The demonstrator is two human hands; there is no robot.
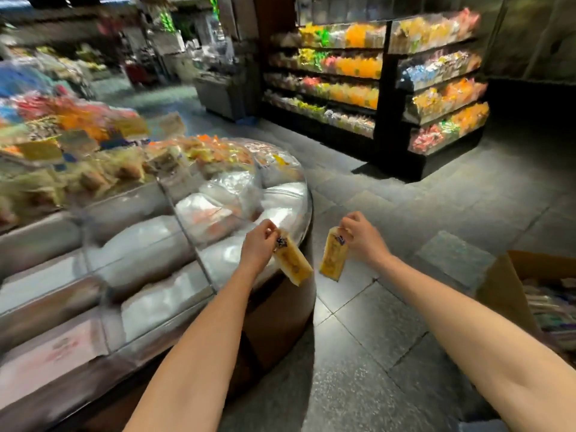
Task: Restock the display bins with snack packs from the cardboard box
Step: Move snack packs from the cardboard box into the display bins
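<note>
Pack (293, 265), long and yellow, pinched by its top in left hand (260, 241) beside curved clear bins (307, 201), matching pack (333, 260) pinched in right hand (358, 236) over grey floor (374, 322), box (501, 285) at right.

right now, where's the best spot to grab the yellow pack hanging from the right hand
The right hand pinches only the top end, so the yellow snack pack hangs nearly upright with its lower end free. I'd pinch the flat faces of that free lower half, coming up from below, clear of the fingers at the top.
</note>
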